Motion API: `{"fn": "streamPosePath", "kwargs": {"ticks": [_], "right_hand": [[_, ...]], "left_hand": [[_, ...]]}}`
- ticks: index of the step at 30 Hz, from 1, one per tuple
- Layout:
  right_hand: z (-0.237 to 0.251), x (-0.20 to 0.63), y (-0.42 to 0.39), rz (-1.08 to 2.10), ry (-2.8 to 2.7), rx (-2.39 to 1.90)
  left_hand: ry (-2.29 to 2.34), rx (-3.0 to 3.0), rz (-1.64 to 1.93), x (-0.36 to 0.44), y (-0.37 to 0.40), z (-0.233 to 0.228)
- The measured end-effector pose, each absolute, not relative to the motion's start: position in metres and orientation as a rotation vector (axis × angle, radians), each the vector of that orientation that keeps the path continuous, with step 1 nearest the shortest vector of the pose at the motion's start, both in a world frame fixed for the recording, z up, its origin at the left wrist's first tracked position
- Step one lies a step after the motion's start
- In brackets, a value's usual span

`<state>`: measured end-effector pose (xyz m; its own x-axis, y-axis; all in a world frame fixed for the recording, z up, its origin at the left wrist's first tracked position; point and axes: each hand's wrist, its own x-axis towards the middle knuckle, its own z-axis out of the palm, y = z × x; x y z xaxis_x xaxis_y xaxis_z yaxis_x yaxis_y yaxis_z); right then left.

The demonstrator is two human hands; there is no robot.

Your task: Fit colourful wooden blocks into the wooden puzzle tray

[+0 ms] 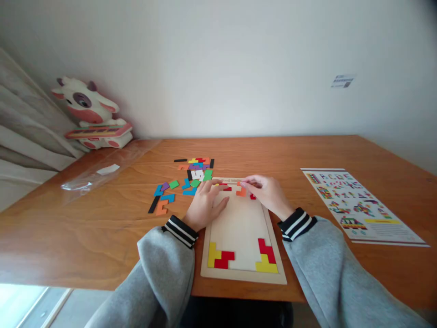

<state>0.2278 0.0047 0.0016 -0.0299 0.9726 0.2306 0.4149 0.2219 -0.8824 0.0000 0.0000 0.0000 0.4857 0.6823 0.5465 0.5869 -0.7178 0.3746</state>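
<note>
Together both hands (239, 198) press an orange block (241, 192) — flat, angular.

Two hands (208, 205) at one wooden tray (239, 223), four coloured pieces (221, 259) in its near corners, one printed sheet (358, 205), one cow toy (90, 111)

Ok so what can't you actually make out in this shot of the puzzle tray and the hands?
Head view only:
- Far end of the puzzle tray: covered by the left hand and right hand, so the pieces there are mostly hidden.
- Orange piece: under the right fingers, shape and grip unclear.
- Instruction sheet: print too small to read.
- Wall label: blurred.
</note>
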Motion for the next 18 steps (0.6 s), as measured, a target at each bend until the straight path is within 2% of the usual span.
{"fn": "streamPosePath", "kwargs": {"ticks": [5, 8, 12, 18], "right_hand": [[0.007, 0.222, 0.020, 0.470, -1.844, -1.404], [0.005, 0.225, 0.016, 0.302, -2.020, -1.302], [0.000, 0.233, 0.005, 0.227, -2.252, -1.100], [-0.006, 0.229, 0.000, 0.198, -2.297, -1.096]], "left_hand": [[1.110, 2.576, 0.973, -0.007, 0.007, -0.005], [1.040, 2.584, 0.933, -0.007, 0.007, -0.004], [0.989, 2.621, 0.841, -0.007, 0.006, -0.005], [0.960, 2.635, 0.830, -0.008, 0.007, -0.008]]}}
